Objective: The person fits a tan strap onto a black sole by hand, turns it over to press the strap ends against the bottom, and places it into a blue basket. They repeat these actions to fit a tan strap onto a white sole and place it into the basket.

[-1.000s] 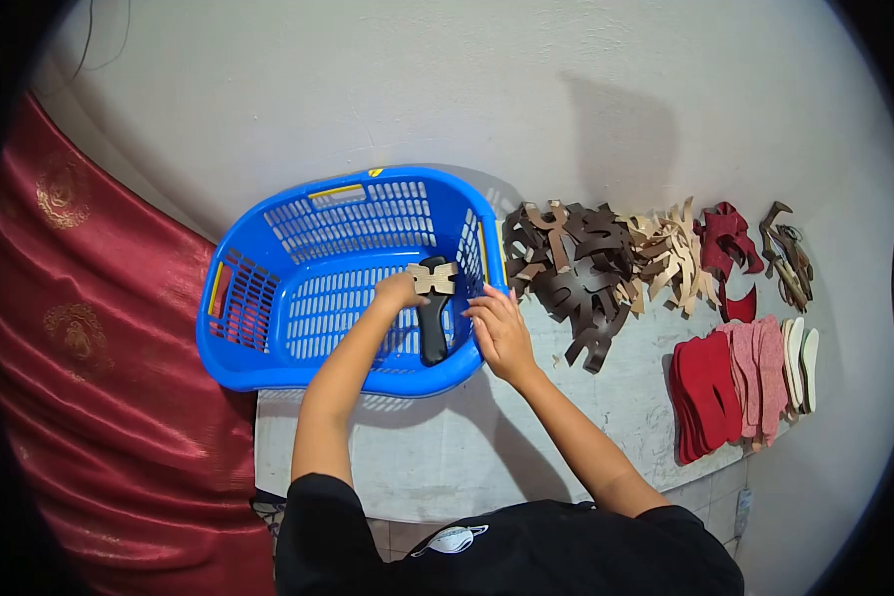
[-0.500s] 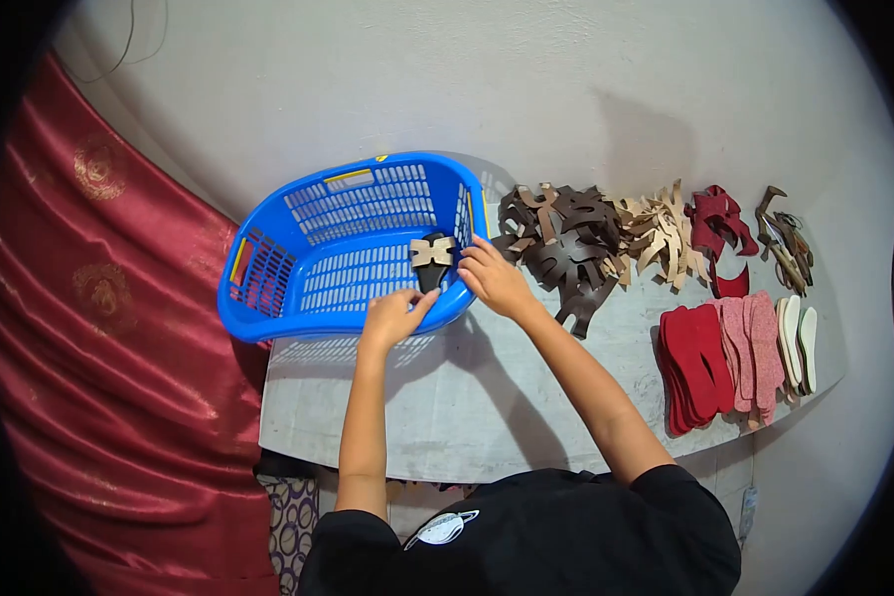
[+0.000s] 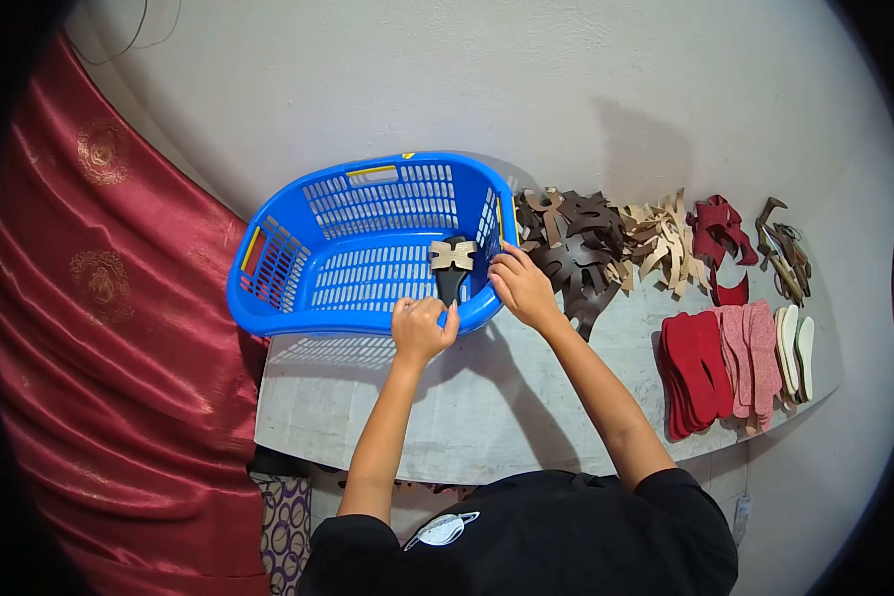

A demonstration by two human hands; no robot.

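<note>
On the table, in the head view, you have one blue basket at the left, with three yellow strips visible at its rim. Inside it, toward the right end, lies one sandal — black sole, a single beige strap across it. Your two hands are both at the rim. Your left hand is clamped on the near side, fingers curled over the edge, just beside the sandal's near end. Your right hand is closed over the right end, fingers hooked inward. The hands are apart from each other.

To the right of the basket are four heaps in a row: dark brown cut pieces, beige cut pieces, red cut pieces and tools. Overlap prevents an exact count within any heap. Nearer you, three groups of sole-shaped pieces stand side by side: red soles, pink soles and white soles. At least two white ones show; the others overlap.

One red curtain hangs at the left — two gold emblems are plainly visible on it.
</note>
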